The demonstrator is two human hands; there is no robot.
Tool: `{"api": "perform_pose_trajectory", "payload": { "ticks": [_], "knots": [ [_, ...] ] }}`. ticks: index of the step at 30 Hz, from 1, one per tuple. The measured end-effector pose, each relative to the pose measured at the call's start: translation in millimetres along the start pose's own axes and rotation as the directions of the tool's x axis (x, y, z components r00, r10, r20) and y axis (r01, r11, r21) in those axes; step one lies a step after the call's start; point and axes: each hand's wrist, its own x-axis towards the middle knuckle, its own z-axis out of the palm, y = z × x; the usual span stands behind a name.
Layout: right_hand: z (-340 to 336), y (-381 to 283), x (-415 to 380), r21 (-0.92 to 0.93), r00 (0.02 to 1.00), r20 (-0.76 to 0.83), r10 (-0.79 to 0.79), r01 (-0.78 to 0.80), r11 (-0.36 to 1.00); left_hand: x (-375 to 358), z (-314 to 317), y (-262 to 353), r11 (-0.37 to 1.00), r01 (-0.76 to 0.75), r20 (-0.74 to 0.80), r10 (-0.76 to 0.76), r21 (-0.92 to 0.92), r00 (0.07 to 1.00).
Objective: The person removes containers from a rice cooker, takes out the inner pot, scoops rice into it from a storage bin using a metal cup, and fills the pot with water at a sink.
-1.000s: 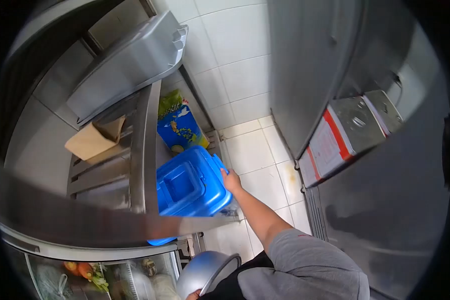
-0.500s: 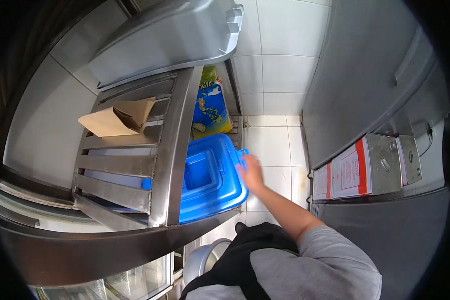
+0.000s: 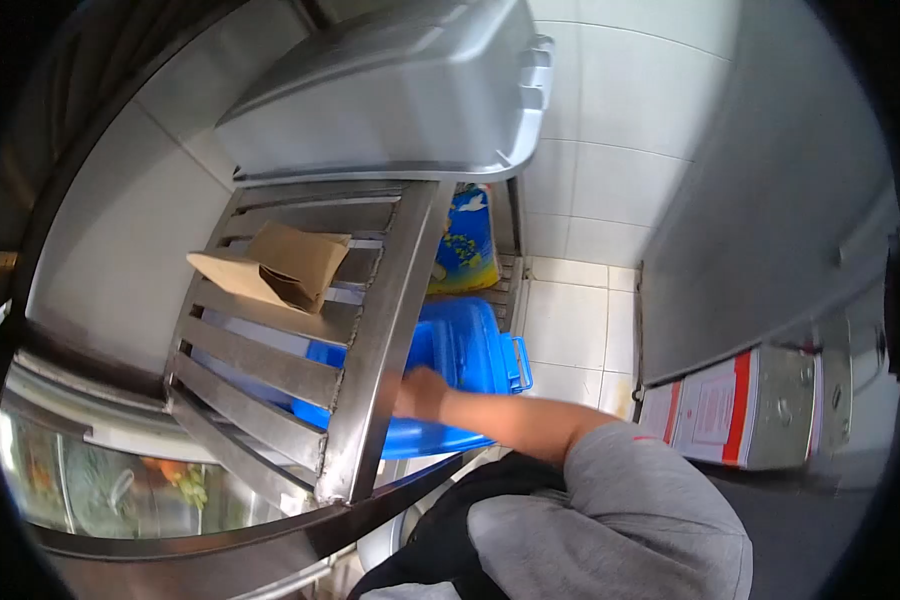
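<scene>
Over the near part of the blue plastic box's lid (image 3: 470, 345), my right hand (image 3: 422, 394) reaches in beside the edge of the metal slatted shelf (image 3: 380, 370). Motion blurs this hand, and its fingers are hidden. The box sits on the level below the slats and shows partly through their gaps. On its right side, a blue clip handle (image 3: 521, 364) sticks outward. My left hand is out of view.
A folded brown paper bag (image 3: 280, 265) lies on the slats, with a large grey plastic tub (image 3: 390, 100) behind it. Beyond the box stands a blue and yellow printed sack (image 3: 467, 245). Grey metal doors (image 3: 760, 230) line the right side.
My right hand has moved left, from the box's right-hand clip to the near side by the shelf beam. The clip handle now stands out from the box. The view has shifted.
</scene>
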Motion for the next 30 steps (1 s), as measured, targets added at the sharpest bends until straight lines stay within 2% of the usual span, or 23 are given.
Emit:
{"api": "perform_pose_trajectory", "payload": {
  "ticks": [1,4,5,6,7,8,10,11,13,15,16,17,19,22,24,25,28,29,30],
  "knots": [
    [-10.3,9.2,9.4,0.083,0.996,-0.083,-0.022,0.029,0.996,-1.7,8.7,8.2,1.0,0.007,-0.009,-0.007,-0.014,1.0],
    [-85.8,55.2,40.7,0.071,0.999,0.025,0.034,-0.036,0.997,-11.4,39.3,39.7,0.997,0.03,-0.03,-0.032,-0.069,0.999],
    [-117.5,66.5,43.2,0.039,0.992,0.086,0.09,-0.094,0.995,-12.8,48.7,52.5,0.996,0.033,-0.034,-0.036,-0.085,0.999],
    [-172.8,65.4,36.0,-0.072,0.967,0.201,0.155,-0.143,0.987,-15.5,58.5,62.1,0.995,0.033,-0.039,-0.037,-0.097,0.999],
    [-176.7,87.2,34.8,-0.15,0.975,0.155,0.161,-0.138,0.979,-17.2,66.4,72.5,0.993,0.033,-0.041,-0.037,-0.111,0.998],
    [-178.8,112.3,27.4,-0.132,0.99,0.06,0.127,-0.118,0.984,-18.1,73.9,81.3,0.992,0.028,-0.045,-0.034,-0.119,0.998],
    [-204.3,137.8,4.0,-0.14,0.975,0.038,0.221,-0.214,0.967,-19.6,81.5,95.8,0.991,0.029,-0.046,-0.035,-0.13,0.998],
    [-205.8,159.5,-13.6,-0.062,0.975,-0.031,0.221,-0.222,0.973,-18.2,83.3,102.5,0.992,0.022,-0.045,-0.028,-0.127,0.999],
    [-209.3,187.9,-57.2,0.02,0.933,-0.091,0.349,-0.348,0.937,-15.1,85.7,111.7,0.994,0.006,-0.038,-0.01,-0.111,0.999],
    [-207.7,195.9,-109.2,0.282,0.807,-0.002,0.591,-0.566,0.774,-7.9,84.4,119.4,0.997,-0.014,-0.032,0.011,-0.081,0.999],
    [-200.0,197.8,-137.5,0.363,0.768,-0.019,0.64,-0.591,0.72,-4.2,84.6,121.7,0.998,-0.028,-0.024,0.027,-0.061,0.999],
    [-192.5,195.6,-164.9,0.437,0.715,-0.019,0.699,-0.623,0.649,0.4,84.1,125.4,0.998,-0.03,-0.019,0.029,-0.053,0.999],
    [-206.1,171.2,-210.9,0.44,0.634,0.006,0.774,-0.696,0.567,12.6,83.2,128.9,0.998,-0.055,-0.004,0.055,-0.007,0.998],
    [-209.0,148.3,-272.5,0.366,0.553,-0.081,0.829,-0.757,0.541,29.5,81.7,129.5,0.993,-0.101,0.021,0.1,0.063,0.995],
    [-225.2,114.9,-300.3,0.109,0.638,-0.118,0.761,-0.754,0.648,39.4,80.5,124.7,0.984,-0.142,0.038,0.138,0.108,0.99],
    [-233.4,95.1,-309.3,0.107,0.612,-0.134,0.78,-0.773,0.625,42.6,80.4,121.0,0.978,-0.165,0.046,0.161,0.124,0.986],
    [-260.6,36.0,-322.0,-0.011,0.675,-0.128,0.727,-0.734,0.679,50.9,80.9,103.2,0.963,-0.223,0.06,0.216,0.151,0.974],
    [-264.7,25.0,-326.7,-0.025,0.665,-0.141,0.733,-0.743,0.669,52.8,82.1,95.9,0.957,-0.244,0.064,0.237,0.16,0.97],
    [-269.8,14.2,-330.6,-0.105,0.714,-0.197,0.672,-0.697,0.71,55.7,82.4,88.7,0.951,-0.264,0.066,0.257,0.161,0.964]
  ]
}}
